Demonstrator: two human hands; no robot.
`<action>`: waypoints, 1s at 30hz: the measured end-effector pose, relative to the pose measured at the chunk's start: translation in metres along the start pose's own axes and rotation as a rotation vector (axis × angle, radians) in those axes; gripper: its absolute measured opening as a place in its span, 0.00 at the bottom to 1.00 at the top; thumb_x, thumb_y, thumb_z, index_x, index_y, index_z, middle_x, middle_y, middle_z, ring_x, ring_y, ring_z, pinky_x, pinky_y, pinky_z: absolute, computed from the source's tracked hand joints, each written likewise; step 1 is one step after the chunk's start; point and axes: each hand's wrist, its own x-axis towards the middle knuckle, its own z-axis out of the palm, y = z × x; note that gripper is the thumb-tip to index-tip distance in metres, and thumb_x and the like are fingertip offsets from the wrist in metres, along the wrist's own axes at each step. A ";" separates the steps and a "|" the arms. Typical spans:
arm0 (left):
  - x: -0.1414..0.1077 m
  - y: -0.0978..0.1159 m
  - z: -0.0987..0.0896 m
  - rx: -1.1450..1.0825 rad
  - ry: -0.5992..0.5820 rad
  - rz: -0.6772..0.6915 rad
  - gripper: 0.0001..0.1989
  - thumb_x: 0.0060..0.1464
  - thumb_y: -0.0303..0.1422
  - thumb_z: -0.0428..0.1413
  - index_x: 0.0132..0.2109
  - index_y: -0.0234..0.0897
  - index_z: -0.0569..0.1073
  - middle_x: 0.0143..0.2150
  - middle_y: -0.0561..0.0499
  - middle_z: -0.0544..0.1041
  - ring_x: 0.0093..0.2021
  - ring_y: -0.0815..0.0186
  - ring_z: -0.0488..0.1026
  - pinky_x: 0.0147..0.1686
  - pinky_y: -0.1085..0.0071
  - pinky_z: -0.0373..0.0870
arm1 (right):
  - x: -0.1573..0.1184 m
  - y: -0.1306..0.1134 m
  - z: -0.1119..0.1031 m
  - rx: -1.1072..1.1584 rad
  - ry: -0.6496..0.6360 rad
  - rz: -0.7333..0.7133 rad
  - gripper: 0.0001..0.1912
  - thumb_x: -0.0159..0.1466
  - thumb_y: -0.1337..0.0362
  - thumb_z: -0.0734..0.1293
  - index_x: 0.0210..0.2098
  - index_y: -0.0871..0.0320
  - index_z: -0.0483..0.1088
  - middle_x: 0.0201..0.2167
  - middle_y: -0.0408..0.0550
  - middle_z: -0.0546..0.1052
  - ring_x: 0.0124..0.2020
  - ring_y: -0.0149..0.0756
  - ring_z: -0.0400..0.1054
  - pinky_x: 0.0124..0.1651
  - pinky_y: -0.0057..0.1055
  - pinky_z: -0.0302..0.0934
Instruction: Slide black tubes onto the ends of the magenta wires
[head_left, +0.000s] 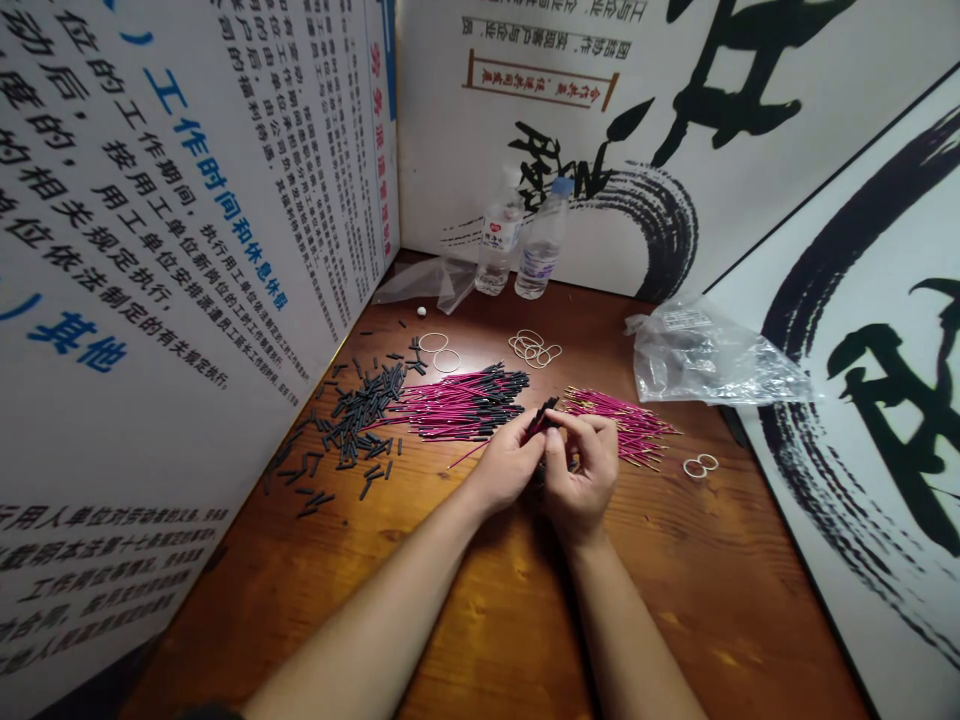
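My left hand (510, 465) is closed round a bundle of black-tipped wires (541, 416), whose dark ends stick up between my hands. The thumb and fingers of my right hand (581, 470) pinch at the same bundle from the right. Left of my hands lies a pile of pink wires with black sleeves (465, 403). Farther left, many small black tubes (364, 410) are scattered. Just right of my right hand is a pile of pink wires with bare gold-coloured ends (630, 425). One pink wire sticks out to the left below my left hand.
Two water bottles (537, 250) stand at the back beside a clear plastic bag (435, 283). Rubber bands (534, 349) lie behind the wires, and two more (700, 465) at the right. Another plastic bag (697, 355) rests at the right back. Printed panels (187, 250) enclose the wooden table (480, 620).
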 end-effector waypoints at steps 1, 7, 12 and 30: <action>0.000 -0.001 0.000 0.014 -0.004 0.013 0.09 0.55 0.32 0.53 0.41 0.35 0.73 0.38 0.50 0.73 0.39 0.68 0.68 0.43 0.74 0.66 | 0.000 0.000 0.000 0.005 -0.005 0.002 0.10 0.62 0.67 0.64 0.42 0.54 0.74 0.34 0.46 0.66 0.35 0.36 0.62 0.38 0.36 0.62; 0.000 -0.001 0.000 0.084 -0.020 0.069 0.09 0.57 0.32 0.51 0.42 0.35 0.72 0.37 0.50 0.72 0.39 0.67 0.67 0.43 0.73 0.66 | 0.000 0.001 0.000 0.031 -0.027 0.003 0.10 0.63 0.67 0.62 0.42 0.54 0.73 0.33 0.45 0.66 0.35 0.36 0.62 0.36 0.33 0.60; 0.000 0.001 0.001 0.136 -0.001 0.082 0.07 0.56 0.32 0.51 0.40 0.34 0.71 0.36 0.51 0.70 0.37 0.68 0.66 0.42 0.74 0.65 | -0.001 0.002 0.000 0.072 0.002 0.044 0.04 0.61 0.67 0.63 0.36 0.57 0.69 0.32 0.44 0.67 0.32 0.34 0.61 0.34 0.32 0.58; 0.001 0.004 0.002 0.146 0.075 0.049 0.05 0.54 0.31 0.52 0.37 0.34 0.68 0.28 0.55 0.67 0.28 0.73 0.63 0.31 0.77 0.62 | 0.011 0.018 -0.004 0.643 0.478 0.492 0.04 0.58 0.67 0.58 0.33 0.55 0.57 0.27 0.40 0.70 0.18 0.25 0.57 0.20 0.24 0.48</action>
